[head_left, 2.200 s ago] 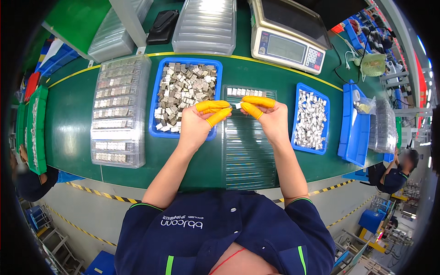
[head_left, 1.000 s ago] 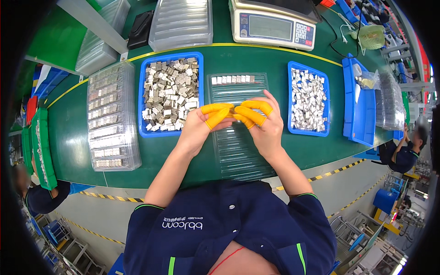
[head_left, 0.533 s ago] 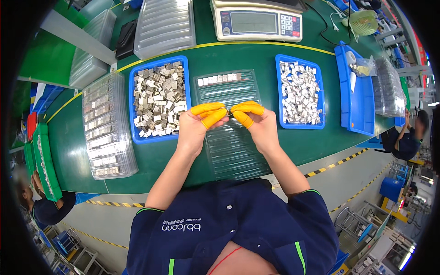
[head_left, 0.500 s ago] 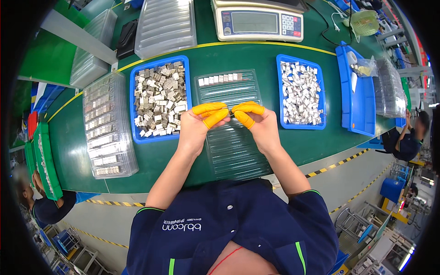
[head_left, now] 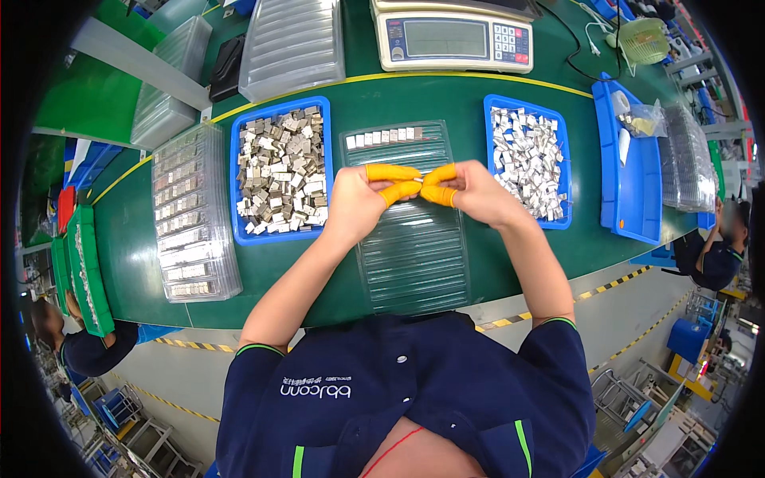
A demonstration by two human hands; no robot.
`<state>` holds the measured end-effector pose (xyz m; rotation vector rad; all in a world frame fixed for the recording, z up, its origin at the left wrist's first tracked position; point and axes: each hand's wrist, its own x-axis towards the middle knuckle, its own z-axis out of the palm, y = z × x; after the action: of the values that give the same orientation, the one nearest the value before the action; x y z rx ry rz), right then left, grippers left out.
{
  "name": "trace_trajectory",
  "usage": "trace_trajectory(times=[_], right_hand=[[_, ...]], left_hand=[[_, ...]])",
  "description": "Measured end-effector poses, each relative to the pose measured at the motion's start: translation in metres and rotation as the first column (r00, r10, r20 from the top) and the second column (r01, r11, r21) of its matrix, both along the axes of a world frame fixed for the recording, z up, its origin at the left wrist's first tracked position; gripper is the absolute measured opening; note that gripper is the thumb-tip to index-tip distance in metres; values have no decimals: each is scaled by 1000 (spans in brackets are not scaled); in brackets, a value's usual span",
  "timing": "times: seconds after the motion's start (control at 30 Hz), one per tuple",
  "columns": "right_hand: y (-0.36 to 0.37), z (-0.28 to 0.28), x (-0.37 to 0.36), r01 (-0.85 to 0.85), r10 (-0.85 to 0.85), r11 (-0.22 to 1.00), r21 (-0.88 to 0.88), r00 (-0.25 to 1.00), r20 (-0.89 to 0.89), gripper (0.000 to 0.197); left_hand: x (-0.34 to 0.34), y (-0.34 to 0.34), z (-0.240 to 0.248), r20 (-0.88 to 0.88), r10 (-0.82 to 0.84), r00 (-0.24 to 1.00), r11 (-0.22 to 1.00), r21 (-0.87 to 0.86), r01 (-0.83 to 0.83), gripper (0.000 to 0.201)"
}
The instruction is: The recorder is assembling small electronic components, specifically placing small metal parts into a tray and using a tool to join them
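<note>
Yellow finger cots cover the fingertips of my left hand (head_left: 365, 196) and my right hand (head_left: 472, 191). The two hands meet in a pinch around a small metallic connector piece (head_left: 421, 180), mostly hidden by the fingers. Beneath them lies a clear ribbed plastic tray (head_left: 413, 263), with a short row of small silver-white connector pieces (head_left: 384, 138) in its far slot. A blue bin (head_left: 238, 191) heaped with loose metal connector shells is left of my hands. Another blue bin (head_left: 567, 187), holding similar whitish pieces, stands to the right.
Stacked clear trays filled with parts (head_left: 195, 231) sit at the left. A digital scale (head_left: 450, 40) and empty clear trays (head_left: 292, 52) stand at the back. Farther right is a long blue tray (head_left: 633, 183). Co-workers (head_left: 721, 247) sit on both sides.
My hands have shifted slightly right and away from me. The right hand has turned so its fingers point more to the left, and the small piece shows between the fingertips.
</note>
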<state>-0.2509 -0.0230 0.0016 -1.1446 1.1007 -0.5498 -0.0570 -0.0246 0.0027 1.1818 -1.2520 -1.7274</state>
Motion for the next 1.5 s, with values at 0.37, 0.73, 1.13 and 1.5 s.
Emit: trace_trajectory(times=[0.37,0.73,1.13,1.5], right_hand=[[-17,6,-1,-261,-573,316,-912,714,-403,18],[-50,-16,-15,-363,-545,365,-857,663,-513,15],[-52,-21,-12,-513,-496,337,-789,616,-612,17],[-40,-20,-35,-364,-651,380,-850,548,-525,17]], left_hand=[[-29,-33,-4,-134,250,959,960,167,-227,19],[-21,-33,-30,626,269,732,677,-663,319,43],[-25,-24,-53,748,279,602,487,-651,583,39],[-27,-23,-52,716,264,646,490,-676,550,42]])
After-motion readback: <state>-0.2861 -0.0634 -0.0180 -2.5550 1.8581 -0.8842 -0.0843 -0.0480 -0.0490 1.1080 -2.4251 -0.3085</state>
